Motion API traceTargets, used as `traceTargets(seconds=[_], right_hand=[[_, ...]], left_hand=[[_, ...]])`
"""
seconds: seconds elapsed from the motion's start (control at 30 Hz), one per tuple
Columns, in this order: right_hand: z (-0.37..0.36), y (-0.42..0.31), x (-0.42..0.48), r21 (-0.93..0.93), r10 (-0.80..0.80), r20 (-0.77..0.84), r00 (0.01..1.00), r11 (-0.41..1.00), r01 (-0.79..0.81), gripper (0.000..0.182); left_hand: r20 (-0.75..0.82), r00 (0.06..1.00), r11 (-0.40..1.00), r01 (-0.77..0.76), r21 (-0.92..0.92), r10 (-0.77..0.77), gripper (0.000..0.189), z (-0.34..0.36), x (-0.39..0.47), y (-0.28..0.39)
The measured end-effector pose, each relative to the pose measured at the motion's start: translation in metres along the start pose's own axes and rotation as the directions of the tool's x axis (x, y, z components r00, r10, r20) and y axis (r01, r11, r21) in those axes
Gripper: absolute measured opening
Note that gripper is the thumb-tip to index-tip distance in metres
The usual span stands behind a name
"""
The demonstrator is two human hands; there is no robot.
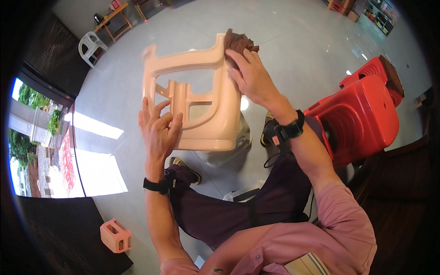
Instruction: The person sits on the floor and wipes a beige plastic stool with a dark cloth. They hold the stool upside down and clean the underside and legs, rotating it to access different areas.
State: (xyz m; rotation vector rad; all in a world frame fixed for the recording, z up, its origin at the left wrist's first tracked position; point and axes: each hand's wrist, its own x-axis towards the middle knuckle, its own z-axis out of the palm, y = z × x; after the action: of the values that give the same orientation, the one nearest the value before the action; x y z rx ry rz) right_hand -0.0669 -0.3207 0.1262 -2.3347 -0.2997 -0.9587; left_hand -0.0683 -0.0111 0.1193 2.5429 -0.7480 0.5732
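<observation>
In front of me a beige plastic stool lies tipped over, its legs pointing away and its open frame facing left. My left hand grips its near left side, with the fingers spread around the edge. At the far right leg, my right hand holds a crumpled brown cloth against the leg's end. Below the stool is a whitish translucent bucket or bin, mostly hidden by it.
Red plastic stools are stacked tilted at my right. A small pink stool stands at lower left. By the far wall are a white plastic chair and a wooden table. Between my legs a clear container is partly hidden.
</observation>
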Motion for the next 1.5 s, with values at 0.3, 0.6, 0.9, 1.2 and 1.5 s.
traceTargets(seconds=[0.3,0.6,0.9,1.2,1.5], right_hand=[[-0.011,-0.088,-0.099,0.215,-0.437,0.126,0.89,0.888,0.406,0.032],[0.016,0.012,0.011,0.275,0.111,0.043,0.993,0.954,-0.118,0.035],[-0.003,-0.03,-0.082,0.265,0.172,-0.117,0.978,0.955,-0.136,0.024],[0.029,0.03,-0.038,0.061,0.177,-0.146,0.973,0.984,-0.17,0.037],[0.031,-0.079,-0.198,0.24,0.321,0.043,0.946,0.916,-0.322,0.039]], left_hand=[[-0.017,1.0,1.0,0.018,0.005,-0.018,0.039,0.0,-0.004,-0.004],[-0.027,1.0,1.0,0.012,0.002,-0.012,0.04,0.003,-0.002,-0.004],[-0.043,0.999,1.0,-0.01,-0.015,0.009,0.039,0.003,-0.004,-0.009],[-0.023,1.0,1.0,-0.009,-0.014,0.009,0.04,0.005,-0.003,-0.005],[-0.03,0.999,1.0,0.018,-0.018,-0.019,0.038,0.003,-0.005,-0.01]])
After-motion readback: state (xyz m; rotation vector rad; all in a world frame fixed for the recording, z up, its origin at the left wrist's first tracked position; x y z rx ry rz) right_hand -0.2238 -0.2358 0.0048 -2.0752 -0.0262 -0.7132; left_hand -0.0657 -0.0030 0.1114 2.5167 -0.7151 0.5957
